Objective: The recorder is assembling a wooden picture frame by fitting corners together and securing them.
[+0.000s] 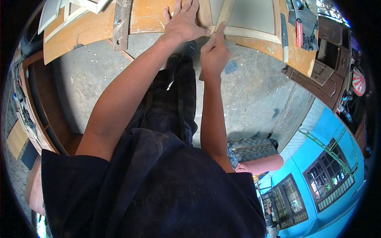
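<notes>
At the near edge of the workbench, a pale wooden frame (254,33) with a grey panel lies flat. My left hand (181,24) rests on the bench beside the frame's left corner. Its fingers stretch forward and the thumb touches the corner. A narrow light wooden strip (225,12) lies slantwise across the frame. My right hand (214,54) is closed at the strip's near end, thumb and index finger at its sides and the other fingers curled under. A small dark edge shows below the right palm; I cannot make out what it is.
On the orange-brown bench (95,27) lie a worn wooden board (121,23), a red-handled tool (299,33), a dark cloth (309,23) and a flat dark blade-like strip (284,37). More pale frames (75,16) lie at left. A brown cabinet (49,91) stands left.
</notes>
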A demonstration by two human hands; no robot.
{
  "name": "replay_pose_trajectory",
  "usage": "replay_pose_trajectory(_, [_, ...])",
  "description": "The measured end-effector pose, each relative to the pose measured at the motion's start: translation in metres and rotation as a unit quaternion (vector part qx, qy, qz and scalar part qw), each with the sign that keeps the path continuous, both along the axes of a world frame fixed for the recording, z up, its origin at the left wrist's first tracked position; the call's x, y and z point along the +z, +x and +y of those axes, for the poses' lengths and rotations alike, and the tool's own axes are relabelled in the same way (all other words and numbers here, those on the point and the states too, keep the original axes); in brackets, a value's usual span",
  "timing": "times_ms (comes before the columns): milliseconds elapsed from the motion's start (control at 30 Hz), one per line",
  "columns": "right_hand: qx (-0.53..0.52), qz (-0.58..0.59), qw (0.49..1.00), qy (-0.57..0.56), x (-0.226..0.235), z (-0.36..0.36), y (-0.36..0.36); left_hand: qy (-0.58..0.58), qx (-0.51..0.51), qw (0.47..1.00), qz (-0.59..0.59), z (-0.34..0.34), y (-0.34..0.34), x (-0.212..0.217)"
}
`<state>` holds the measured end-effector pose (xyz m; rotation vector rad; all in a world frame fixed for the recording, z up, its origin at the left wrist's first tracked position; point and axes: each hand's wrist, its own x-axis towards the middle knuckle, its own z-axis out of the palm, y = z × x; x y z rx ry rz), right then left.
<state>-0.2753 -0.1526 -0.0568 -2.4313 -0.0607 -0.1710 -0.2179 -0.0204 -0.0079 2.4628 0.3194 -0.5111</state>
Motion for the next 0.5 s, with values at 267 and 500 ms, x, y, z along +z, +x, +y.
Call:
replay_pose_trajectory(267, [-0.022, 0.044, 0.999, -0.009, 0.000, -0.007, -0.032, -0.008, -0.002, 1.000, 0.014, 0.003, -0.005, -0.011])
replay_pose_trajectory(500, [-0.007, -0.069, 0.996, 0.063, -0.006, -0.027, 0.024, 0.156, 0.029, 0.961, -0.224, -0.010, -0.013, -0.053])
